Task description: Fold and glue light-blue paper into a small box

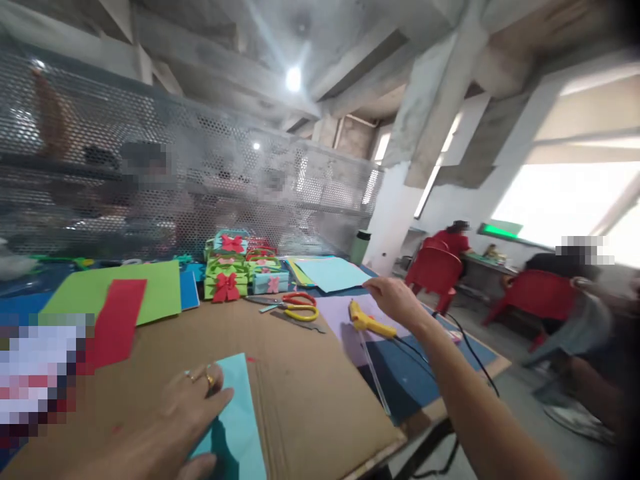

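Note:
A strip of light blue paper (245, 413) lies on the brown cardboard in front of me. My left hand (187, 413), with rings on it, rests over the strip's left side, index finger and thumb apart. Farther off to the right, my right hand (395, 300) has its fingers pinched together at the near right corner of a pale blue paper sheet (330, 272), the top one of a stack. A yellow hot glue gun (367, 322) lies just below that hand on lilac paper, with a clear glue stick (375, 380) close by.
Scissors with red and yellow handles (303, 308) lie mid-cardboard (300, 373). Behind them stand several small paper boxes with bows (227, 283). Green paper (160, 287) and a red strip (120, 320) lie left. A black cord (475, 357) crosses the right edge. People sit on red chairs (435, 270) beyond.

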`<state>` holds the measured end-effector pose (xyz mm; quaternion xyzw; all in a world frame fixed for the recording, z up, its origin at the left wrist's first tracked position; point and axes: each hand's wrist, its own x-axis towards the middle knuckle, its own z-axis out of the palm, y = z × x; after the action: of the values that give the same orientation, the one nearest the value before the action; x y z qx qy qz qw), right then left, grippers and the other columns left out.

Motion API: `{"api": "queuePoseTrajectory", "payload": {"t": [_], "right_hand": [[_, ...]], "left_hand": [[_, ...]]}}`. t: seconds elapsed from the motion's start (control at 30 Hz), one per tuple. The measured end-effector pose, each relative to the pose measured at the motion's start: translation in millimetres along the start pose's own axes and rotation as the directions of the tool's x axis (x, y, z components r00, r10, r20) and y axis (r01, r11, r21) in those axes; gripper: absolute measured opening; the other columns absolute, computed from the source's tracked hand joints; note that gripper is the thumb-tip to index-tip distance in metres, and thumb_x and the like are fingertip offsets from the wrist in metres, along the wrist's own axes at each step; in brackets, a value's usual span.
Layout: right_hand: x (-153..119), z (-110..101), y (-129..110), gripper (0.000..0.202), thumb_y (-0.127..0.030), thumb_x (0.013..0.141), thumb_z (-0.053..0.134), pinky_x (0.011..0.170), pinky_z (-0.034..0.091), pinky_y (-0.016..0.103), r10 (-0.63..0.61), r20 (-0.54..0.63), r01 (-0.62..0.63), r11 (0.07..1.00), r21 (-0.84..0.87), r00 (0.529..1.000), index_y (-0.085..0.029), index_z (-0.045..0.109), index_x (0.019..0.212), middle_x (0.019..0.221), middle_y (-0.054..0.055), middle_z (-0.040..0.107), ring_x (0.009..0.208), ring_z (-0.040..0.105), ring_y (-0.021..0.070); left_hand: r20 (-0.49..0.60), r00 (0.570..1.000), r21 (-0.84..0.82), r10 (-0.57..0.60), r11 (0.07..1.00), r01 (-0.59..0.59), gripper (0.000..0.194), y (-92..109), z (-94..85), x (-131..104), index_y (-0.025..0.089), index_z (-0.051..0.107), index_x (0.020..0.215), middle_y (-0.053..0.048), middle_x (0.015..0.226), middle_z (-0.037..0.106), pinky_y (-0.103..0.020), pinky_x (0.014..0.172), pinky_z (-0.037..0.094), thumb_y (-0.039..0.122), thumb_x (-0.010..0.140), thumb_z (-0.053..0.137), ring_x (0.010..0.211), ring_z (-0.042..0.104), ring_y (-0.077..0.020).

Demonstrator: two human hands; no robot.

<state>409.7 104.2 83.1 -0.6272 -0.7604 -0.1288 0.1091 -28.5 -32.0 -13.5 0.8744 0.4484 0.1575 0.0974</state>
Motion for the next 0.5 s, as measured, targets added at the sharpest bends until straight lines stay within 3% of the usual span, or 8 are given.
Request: {"api": "queuePoseTrajectory", "payload": {"t": [0.1,0.2,0.27,0.37,0.5], "right_hand": [[-26,16,16,0.031,-0.034,0.096,0.063,0.090,0.055,0.045,-0.007,0.083,0.006,1.000,0.016,0.997,-0.017,0.062,0.122,0.124,0.009,0.064,0.105,0.064,0.0224],[-38,39,15,0.023,-0.017,0.086,0.069,0.086,0.052,0.038,-0.073,0.122,0.061,0.993,0.101,0.990,-0.016,0.072,0.108,0.105,0.016,0.071,0.093,0.068,0.0261],[-39,50,13,0.023,-0.013,0.089,0.057,0.084,0.050,0.037,-0.115,0.101,0.098,0.983,0.154,0.988,-0.016,0.073,0.106,0.104,0.018,0.070,0.089,0.069,0.0245],[-36,58,16,0.025,-0.012,0.089,0.050,0.082,0.048,0.037,-0.114,0.037,0.105,0.977,0.188,0.993,-0.015,0.073,0.099,0.097,0.018,0.068,0.083,0.067,0.0231],[-30,75,33,0.011,-0.016,0.080,0.060,0.074,0.047,0.038,-0.076,-0.069,0.089,0.972,0.218,0.995,-0.022,0.070,0.080,0.085,0.013,0.064,0.075,0.062,0.0237]], "left_hand": [[-0.001,1.000,0.127,0.016,0.992,-0.016,0.052,19,0.0,-1,0.021,0.063,0.128,-0.016,0.135,0.060,-0.058,0.103,0.043,0.028,0.077,0.062,0.124,0.053,-0.0404],[0.089,0.987,0.198,-0.131,0.974,0.112,0.047,37,-3.9,4,0.013,0.062,0.123,-0.021,0.132,0.060,-0.059,0.107,0.040,0.018,0.076,0.061,0.125,0.052,-0.0405],[0.071,0.973,0.180,-0.219,0.962,0.203,0.044,40,-3.3,7,0.013,0.060,0.119,-0.019,0.127,0.061,-0.054,0.105,0.042,0.018,0.075,0.065,0.120,0.054,-0.0369],[-0.030,0.942,0.089,-0.336,0.937,0.337,0.042,36,0.0,4,0.014,0.056,0.112,-0.018,0.124,0.059,-0.051,0.099,0.046,0.030,0.077,0.074,0.113,0.055,-0.0345],[0.009,0.929,-0.014,-0.369,0.929,0.370,0.038,28,-3.6,-4,0.015,0.056,0.104,-0.017,0.122,0.057,-0.051,0.096,0.045,0.045,0.086,0.070,0.114,0.051,-0.0342]]}}
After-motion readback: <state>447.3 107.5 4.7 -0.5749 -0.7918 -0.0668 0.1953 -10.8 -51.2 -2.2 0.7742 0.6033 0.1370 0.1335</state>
